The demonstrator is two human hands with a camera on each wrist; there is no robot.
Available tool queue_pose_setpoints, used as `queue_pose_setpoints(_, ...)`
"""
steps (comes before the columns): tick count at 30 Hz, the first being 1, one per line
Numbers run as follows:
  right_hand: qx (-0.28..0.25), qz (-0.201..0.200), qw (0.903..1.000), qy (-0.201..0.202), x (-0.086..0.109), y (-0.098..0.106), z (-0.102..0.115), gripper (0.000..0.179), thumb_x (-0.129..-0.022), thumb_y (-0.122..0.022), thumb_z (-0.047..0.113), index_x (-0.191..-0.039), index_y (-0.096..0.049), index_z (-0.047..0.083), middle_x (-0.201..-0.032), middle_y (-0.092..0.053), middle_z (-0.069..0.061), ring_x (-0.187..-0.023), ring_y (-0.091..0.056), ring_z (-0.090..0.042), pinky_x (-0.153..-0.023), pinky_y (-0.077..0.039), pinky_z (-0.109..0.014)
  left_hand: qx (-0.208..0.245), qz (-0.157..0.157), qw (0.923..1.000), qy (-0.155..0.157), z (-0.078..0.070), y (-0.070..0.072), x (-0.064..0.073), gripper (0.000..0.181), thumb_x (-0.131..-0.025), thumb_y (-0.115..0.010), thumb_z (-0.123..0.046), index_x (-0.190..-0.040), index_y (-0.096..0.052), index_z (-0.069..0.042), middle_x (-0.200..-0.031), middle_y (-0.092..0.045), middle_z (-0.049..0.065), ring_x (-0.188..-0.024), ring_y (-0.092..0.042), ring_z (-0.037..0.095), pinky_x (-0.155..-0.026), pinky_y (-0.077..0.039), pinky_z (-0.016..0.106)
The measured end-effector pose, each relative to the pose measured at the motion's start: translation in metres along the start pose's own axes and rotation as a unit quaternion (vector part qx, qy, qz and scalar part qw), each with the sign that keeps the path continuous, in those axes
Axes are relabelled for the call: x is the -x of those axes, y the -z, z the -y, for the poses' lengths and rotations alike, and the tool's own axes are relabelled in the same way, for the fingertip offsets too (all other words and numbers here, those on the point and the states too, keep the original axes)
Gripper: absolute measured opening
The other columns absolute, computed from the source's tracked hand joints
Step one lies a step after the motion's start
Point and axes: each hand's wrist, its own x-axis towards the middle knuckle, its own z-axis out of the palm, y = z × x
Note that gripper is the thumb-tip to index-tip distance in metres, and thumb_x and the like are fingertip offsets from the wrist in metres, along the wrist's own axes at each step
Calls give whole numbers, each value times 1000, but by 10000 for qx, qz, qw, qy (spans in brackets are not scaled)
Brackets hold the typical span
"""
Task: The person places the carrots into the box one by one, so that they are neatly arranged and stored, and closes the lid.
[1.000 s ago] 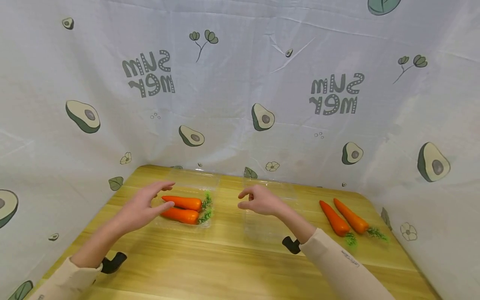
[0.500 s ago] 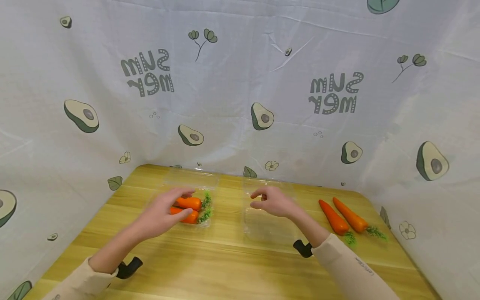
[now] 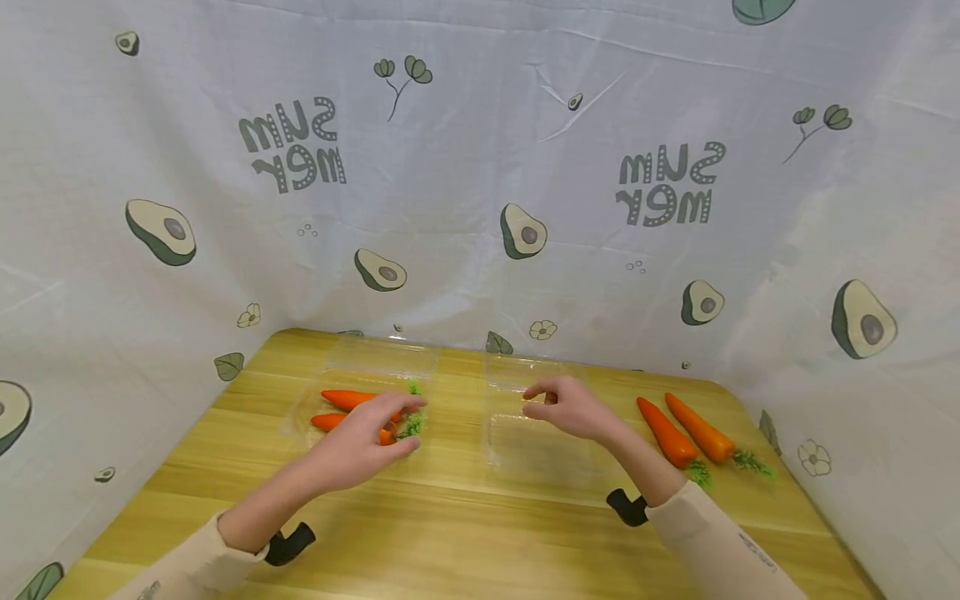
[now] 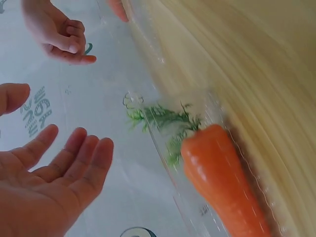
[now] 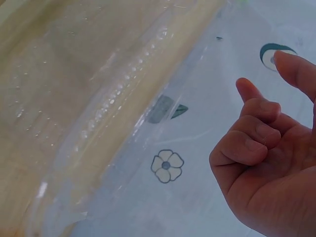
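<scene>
My left hand (image 3: 363, 446) hovers over the left clear plastic box, fingers spread and bent, holding nothing. Two orange carrots, one in front (image 3: 327, 421) and one behind (image 3: 347, 399), lie in that box, partly hidden by the hand; their green tops show past the fingers. In the left wrist view, a carrot (image 4: 222, 177) sits inside the transparent wall, apart from the hand. Above the right clear box (image 3: 536, 454), which has its lid raised at the back, is my right hand (image 3: 577, 408). Its fingers are loosely curled and the palm (image 5: 291, 192) holds nothing.
Two more carrots, a left one (image 3: 667, 433) and a right one (image 3: 701, 429), lie on the wooden table (image 3: 480, 533) at the right. A white printed curtain (image 3: 450, 192) surrounds the back and sides. Black wrist mounts (image 3: 291, 545) stick out below both sleeves.
My left hand has moved right across the left box, uncovering the carrots' tips and covering their thick ends. The right hand has shifted right over its box. The carrots stay put.
</scene>
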Motion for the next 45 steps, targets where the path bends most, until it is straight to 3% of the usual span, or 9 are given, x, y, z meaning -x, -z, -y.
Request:
queue_pose_setpoints(7, -225, -92, 9997, -42, 8, 2, -10, 31, -95, -68, 22, -119, -71, 2, -65, -42, 1, -61, -40, -16, -58, -34, -30, 262, 70, 9991, 312, -8, -13, -6, 44, -97, -67, -29, -138, -58, -17, -134, -59, -3, -107, -61, 19, -90, -53, 41)
queue_pose_setpoints(16, -345, -298, 9985, -298, 23, 8, -20, 37, -96, -68, 24, -125, -67, 0, -69, -43, 0, -62, -40, -17, -57, -32, -30, 292, 114, 9984, 464, -17, -30, -18, 41, -96, -67, -28, -135, -60, -17, -131, -62, -1, -120, -57, 26, -92, -52, 42)
queue_pose_setpoints(26, -663, -497, 9946, -618, 41, 15, -39, 43, -97, -68, 25, -131, -63, -1, -74, -46, -3, -66, -41, -17, -56, -34, -29, 68, 161, 9995, 260, -29, -51, -28, 42, -96, -67, -27, -135, -60, -14, -124, -63, 2, -113, -57, 20, -88, -53, 37)
queue_pose_setpoints(36, -597, -706, 9922, -838, 54, 19, -50, 45, -97, -67, 27, -134, -61, 1, -71, -44, -1, -63, -40, -15, -56, -33, -28, 176, 250, 9986, 430, -33, -68, -37, 48, -95, -68, -29, -138, -56, -12, -130, -61, 11, -116, -58, 25, -92, -53, 44)
queue_pose_setpoints(45, -620, -859, 9903, -901, 63, 22, -58, 53, -97, -67, 32, -138, -57, 0, -72, -45, -1, -63, -40, -16, -57, -34, -30, 82, 269, 9975, 650, -31, -80, -45, 61, -94, -67, -37, -147, -48, -13, -141, -56, 9, -123, -58, 26, -96, -52, 47)
